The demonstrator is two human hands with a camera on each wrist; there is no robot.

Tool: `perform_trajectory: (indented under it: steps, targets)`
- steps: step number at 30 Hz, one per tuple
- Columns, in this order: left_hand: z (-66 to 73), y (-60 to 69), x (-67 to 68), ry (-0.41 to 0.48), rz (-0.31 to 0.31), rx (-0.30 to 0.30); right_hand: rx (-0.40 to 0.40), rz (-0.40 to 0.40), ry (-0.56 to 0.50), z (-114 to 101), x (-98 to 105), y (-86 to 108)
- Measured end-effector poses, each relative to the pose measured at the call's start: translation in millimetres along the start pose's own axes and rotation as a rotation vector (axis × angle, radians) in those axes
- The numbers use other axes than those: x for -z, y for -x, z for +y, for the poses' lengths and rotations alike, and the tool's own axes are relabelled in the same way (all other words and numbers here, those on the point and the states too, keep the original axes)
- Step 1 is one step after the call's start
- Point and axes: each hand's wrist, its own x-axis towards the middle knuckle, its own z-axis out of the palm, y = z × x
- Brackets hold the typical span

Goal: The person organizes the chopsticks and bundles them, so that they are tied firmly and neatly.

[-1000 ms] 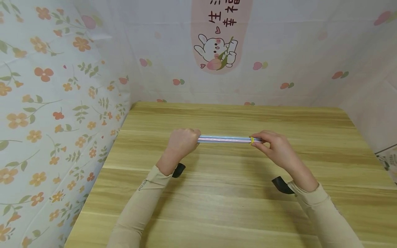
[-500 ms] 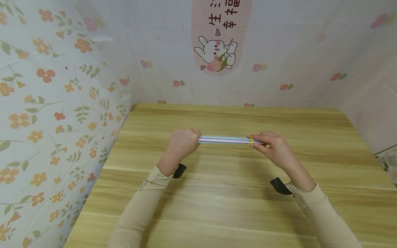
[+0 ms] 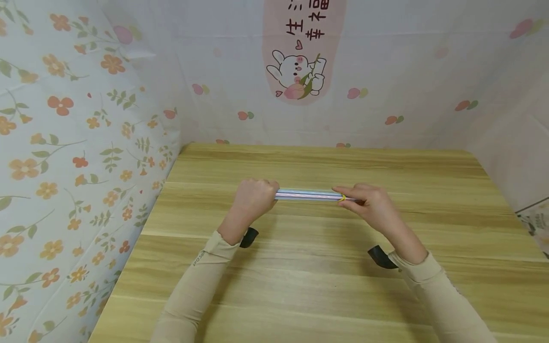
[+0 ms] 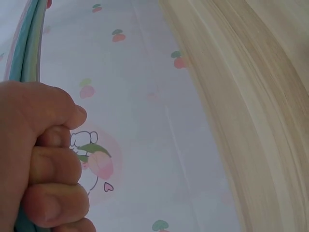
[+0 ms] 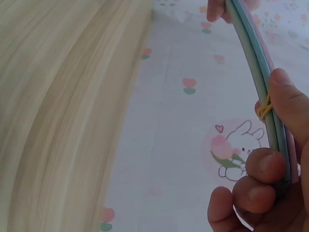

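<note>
A bundle of slim pastel sticks that look like chopsticks (image 3: pixel 306 195), in blue, pink and pale green, is held level above the table. My left hand (image 3: pixel 254 200) grips its left end in a fist; in the left wrist view the curled fingers (image 4: pixel 55 166) wrap the sticks. Around the bundle near its right end goes a yellow rubber band (image 5: pixel 265 109). There my right hand (image 3: pixel 377 207) pinches band and sticks between thumb and forefinger. Its other fingers (image 5: pixel 263 166) curl beside the stick ends in the right wrist view, hiding the tips.
Below both hands lies a wood-grain table (image 3: pixel 300 276). A white cloth wall with a rabbit print (image 3: pixel 296 76) stands behind it, and a flowered cloth (image 3: pixel 64 157) borders the left side. Black pieces, one of them a black mount (image 3: pixel 381 257), hang under the wrists.
My right hand has moved left along the bundle, and the rubber band has shifted left with it. The left hand keeps its grip almost in place.
</note>
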Motion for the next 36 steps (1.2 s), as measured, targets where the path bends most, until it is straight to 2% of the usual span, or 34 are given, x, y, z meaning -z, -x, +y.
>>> perform_trajectory:
  steps: [5, 11, 16, 19, 22, 27, 30, 32, 36]
  targets:
    - [-0.9, 4.8, 2.8, 0.004, 0.016, 0.015, 0.080, 0.027, 0.067, -5.1, -6.9, -1.6]
    - [-0.3, 4.2, 4.6, 0.008, 0.017, 0.011, 0.188, 0.134, 0.179, -6.9, -9.9, -3.2]
    - [0.3, 2.6, 5.4, 0.021, 0.000, 0.010, 0.219, 0.162, 0.217, -6.9, -10.1, -3.9]
    - [-0.5, 2.1, 5.6, 0.020, -0.005, 0.004, 0.215, 0.129, 0.218, -5.8, -8.1, -3.7]
    - [-1.6, 1.4, 5.5, 0.012, 0.003, 0.001, 0.183, 0.061, 0.206, -5.8, -3.7, -3.6]
    - [-2.6, -0.6, 6.0, 0.018, 0.002, -0.001, 0.035, -0.085, 0.133, -7.5, 7.0, -2.4]
    - [-2.3, -2.0, 6.2, 0.029, -0.011, 0.001, -0.025, -0.130, 0.087, -7.6, 13.2, -1.7]
    - [-2.0, -2.8, 6.4, 0.029, -0.017, 0.004, -0.027, -0.138, 0.077, -7.5, 16.6, -1.6]
    - [-0.9, -4.2, 6.6, 0.023, -0.017, 0.007, 0.019, -0.139, 0.099, -7.9, 20.8, -2.4]
